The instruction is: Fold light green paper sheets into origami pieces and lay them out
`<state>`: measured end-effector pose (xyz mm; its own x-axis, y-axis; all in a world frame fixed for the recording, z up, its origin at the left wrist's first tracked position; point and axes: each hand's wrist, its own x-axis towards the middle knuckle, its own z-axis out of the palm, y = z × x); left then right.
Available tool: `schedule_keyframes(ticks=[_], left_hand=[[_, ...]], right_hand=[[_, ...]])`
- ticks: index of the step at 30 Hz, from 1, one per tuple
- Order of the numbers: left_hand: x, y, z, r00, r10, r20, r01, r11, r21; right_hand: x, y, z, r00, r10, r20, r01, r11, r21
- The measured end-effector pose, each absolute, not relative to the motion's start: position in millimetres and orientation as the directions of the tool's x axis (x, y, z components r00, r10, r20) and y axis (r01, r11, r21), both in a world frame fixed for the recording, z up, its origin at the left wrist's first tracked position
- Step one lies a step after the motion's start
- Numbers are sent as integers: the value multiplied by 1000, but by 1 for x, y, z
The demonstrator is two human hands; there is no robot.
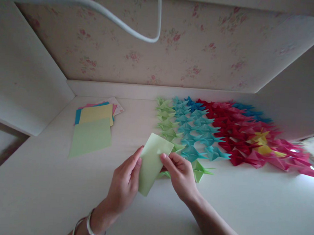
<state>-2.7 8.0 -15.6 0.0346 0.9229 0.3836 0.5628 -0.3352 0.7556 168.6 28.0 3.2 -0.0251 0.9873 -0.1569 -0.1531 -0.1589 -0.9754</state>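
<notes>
Between my hands is a light green sheet of origami paper (152, 164), a narrow rectangle that looks folded in half, held tilted above the white desk. My left hand (126, 182) grips its left edge, thumb along the side; the fingers behind it are hidden. On the right edge, my right hand (181, 175) pinches the paper between thumb and curled fingers. Just beyond and under the right hand lie light green folded paper cranes (168, 125), partly covered by the paper and hand. One green crane (200, 170) sits right beside the right hand.
Rows of turquoise cranes (190, 152), red cranes (241, 153), pink cranes and a few yellow cranes (265, 144) spread across the desk's right. At left lies a stack of coloured paper, a green sheet (91, 137) on top. A white cable (113, 18) hangs overhead.
</notes>
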Motion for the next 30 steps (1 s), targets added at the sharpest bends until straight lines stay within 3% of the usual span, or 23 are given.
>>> schedule_keyframes(ticks=[17, 22, 30], left_hand=[[-5, 7, -16, -65, 938, 340, 561, -247, 790], [-7, 6, -16, -85, 931, 355, 560, -250, 790], [-7, 8, -13, -125, 926, 356, 572, -226, 789]], right_hand=[[167, 22, -7, -225, 958, -178, -118, -208, -971], [167, 20, -10, -275, 941, -198, 7, -205, -979], [166, 16, -7, -370, 912, -176, 46, -172, -984]])
